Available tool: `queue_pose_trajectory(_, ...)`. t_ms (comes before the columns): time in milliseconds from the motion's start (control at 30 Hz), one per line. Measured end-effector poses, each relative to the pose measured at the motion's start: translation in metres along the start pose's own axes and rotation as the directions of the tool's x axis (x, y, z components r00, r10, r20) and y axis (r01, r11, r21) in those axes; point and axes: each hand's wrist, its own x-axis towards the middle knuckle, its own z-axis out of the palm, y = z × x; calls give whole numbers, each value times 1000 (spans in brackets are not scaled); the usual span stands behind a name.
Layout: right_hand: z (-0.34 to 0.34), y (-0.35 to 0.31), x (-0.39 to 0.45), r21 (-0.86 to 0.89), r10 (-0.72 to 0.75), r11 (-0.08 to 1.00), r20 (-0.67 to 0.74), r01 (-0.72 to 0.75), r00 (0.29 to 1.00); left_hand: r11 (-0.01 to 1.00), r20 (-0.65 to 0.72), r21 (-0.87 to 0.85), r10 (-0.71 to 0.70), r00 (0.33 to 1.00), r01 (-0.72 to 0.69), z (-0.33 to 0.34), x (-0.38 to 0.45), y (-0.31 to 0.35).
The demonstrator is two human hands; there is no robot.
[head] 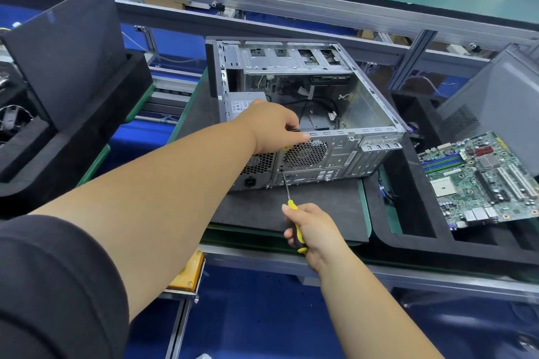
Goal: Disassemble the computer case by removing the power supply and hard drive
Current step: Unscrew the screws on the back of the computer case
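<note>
Screwdriver (291,213) tip is sitting on a rear-panel screw — right hand (313,232) gripping it, left hand (272,125) curling over the case (376,114) rim mid-tabletop, beside the supply (248,102). Tilting could make it slip.

The computer case (306,114) is showing bare silver metal, the screwdriver (296,221) is flashing a yellow-and-black handle, and the motherboard (478,178) is lying green beside black foam trays (408,245).
</note>
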Motion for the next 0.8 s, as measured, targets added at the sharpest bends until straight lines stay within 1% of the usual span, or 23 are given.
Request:
queue_pose_trajectory(100,-1,2,1,10,-21,1000,8,20,1000,1000,-2,8,5,1000,-5,0,0,0)
queue_pose_trajectory(233,0,-1,-1,147,94,984,54,-101,994,1000,-2,5,11,1000,-11,-1,0,1)
queue_pose_trajectory(300,-1,-1,0,178,129,974,73,-140,989,1000,-1,3,10,1000,-10,-1,0,1)
queue_pose_trajectory(367,0,-3,1,154,141,976,77,-152,987,1000,-3,1,8,1000,-8,-1,0,1)
queue_pose_trajectory(433,0,-2,2,90,123,988,51,-127,991,1000,-1,-1,8,1000,-8,-1,0,1)
queue_pose_trajectory(533,-4,5,5,-24,-6,1000,4,6,1000,1000,1,-9,7,1000,-7,-1,0,0)
queue_pose_trajectory(600,-6,9,3,-40,-55,998,-4,54,999,1000,0,-15,9,1000,-9,-1,0,1)
queue_pose_trajectory(733,-10,6,-2,-32,-46,998,-9,46,999,1000,7,-30,-2,1000,2,-3,0,1)
queue_pose_trajectory(800,-10,3,-2,20,19,1000,-19,-18,1000,999,20,-40,-22,1000,23,-3,0,0)
